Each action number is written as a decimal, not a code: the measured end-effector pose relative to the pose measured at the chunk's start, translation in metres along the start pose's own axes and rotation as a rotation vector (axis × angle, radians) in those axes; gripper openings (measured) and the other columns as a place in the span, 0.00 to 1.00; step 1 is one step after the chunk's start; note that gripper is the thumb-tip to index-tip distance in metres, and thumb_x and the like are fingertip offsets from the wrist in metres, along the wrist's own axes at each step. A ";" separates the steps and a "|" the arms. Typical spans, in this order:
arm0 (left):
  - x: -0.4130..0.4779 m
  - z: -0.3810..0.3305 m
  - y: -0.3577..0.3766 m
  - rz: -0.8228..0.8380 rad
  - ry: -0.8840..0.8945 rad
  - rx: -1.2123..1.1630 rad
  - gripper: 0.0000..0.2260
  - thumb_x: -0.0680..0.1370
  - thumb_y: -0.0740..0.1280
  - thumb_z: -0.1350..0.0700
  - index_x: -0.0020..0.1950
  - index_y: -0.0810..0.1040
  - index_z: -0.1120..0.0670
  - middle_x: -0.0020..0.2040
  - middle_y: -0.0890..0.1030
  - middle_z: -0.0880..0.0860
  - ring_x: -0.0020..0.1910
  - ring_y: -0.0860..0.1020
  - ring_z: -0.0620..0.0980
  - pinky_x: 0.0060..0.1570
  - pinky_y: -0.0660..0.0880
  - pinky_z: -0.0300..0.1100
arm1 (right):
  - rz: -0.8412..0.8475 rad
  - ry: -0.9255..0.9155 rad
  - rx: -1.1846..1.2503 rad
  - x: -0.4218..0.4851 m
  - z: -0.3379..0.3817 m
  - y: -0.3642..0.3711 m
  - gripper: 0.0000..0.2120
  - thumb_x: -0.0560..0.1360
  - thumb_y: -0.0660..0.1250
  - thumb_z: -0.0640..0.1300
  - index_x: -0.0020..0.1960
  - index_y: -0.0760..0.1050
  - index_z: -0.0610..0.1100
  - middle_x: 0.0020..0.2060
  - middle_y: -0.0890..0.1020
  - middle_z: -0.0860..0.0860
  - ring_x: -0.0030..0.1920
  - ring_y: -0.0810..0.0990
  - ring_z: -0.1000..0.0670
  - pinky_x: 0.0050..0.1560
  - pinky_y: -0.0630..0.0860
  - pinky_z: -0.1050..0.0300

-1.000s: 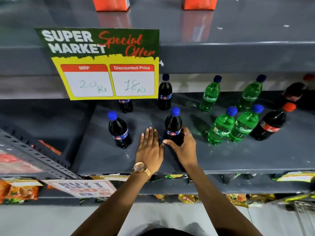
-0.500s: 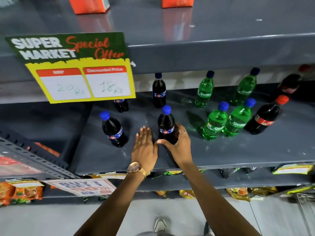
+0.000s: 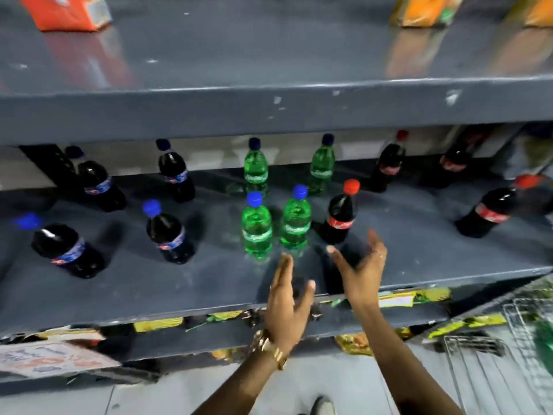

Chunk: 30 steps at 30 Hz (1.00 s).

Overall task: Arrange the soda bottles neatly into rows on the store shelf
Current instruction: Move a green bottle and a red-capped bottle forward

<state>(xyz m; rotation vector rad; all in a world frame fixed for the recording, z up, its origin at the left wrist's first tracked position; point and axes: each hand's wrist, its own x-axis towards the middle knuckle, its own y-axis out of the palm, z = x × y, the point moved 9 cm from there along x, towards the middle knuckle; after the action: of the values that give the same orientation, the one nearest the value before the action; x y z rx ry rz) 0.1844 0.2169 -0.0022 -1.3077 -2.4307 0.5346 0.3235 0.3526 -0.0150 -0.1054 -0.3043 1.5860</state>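
Note:
Soda bottles stand on the grey store shelf (image 3: 179, 289). Dark blue-capped bottles are at the left, the nearest (image 3: 167, 232) in the front row and another (image 3: 64, 247) further left. Two green bottles (image 3: 257, 229) (image 3: 296, 223) stand side by side in the front middle, two more (image 3: 256, 169) (image 3: 321, 166) behind them. A red-capped cola bottle (image 3: 339, 214) stands just right of the front green pair; others (image 3: 387, 163) (image 3: 490, 211) are further right. My left hand (image 3: 287, 292) and right hand (image 3: 360, 265) hover open, palms facing each other, in front of the cola bottle, touching nothing.
An upper shelf (image 3: 269, 106) overhangs the bottles, with an orange box (image 3: 68, 10) and orange packets (image 3: 425, 9) on it. A lower shelf holds snack packets (image 3: 353, 342). A wire basket (image 3: 493, 363) sits at the lower right. A promo sign (image 3: 45, 357) hangs lower left.
My hands have let go of the blue-capped bottle and moved right, now open in front of the cola bottle. The view has swung right; the price sign is out of view.

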 end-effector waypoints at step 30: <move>0.084 -0.027 0.070 -0.420 -0.217 0.130 0.30 0.59 0.77 0.39 0.49 0.69 0.56 0.47 0.81 0.54 0.48 0.74 0.59 0.57 0.68 0.53 | 0.092 -0.100 -0.072 0.123 -0.031 -0.087 0.30 0.58 0.81 0.52 0.54 0.74 0.44 0.45 0.81 0.50 0.47 0.79 0.50 0.47 0.72 0.60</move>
<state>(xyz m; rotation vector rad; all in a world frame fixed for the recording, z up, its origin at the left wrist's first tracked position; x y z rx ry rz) 0.2024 0.3279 -0.0027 -0.6866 -2.6880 0.7292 0.4101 0.4798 -0.0078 -0.0963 -0.4403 1.6746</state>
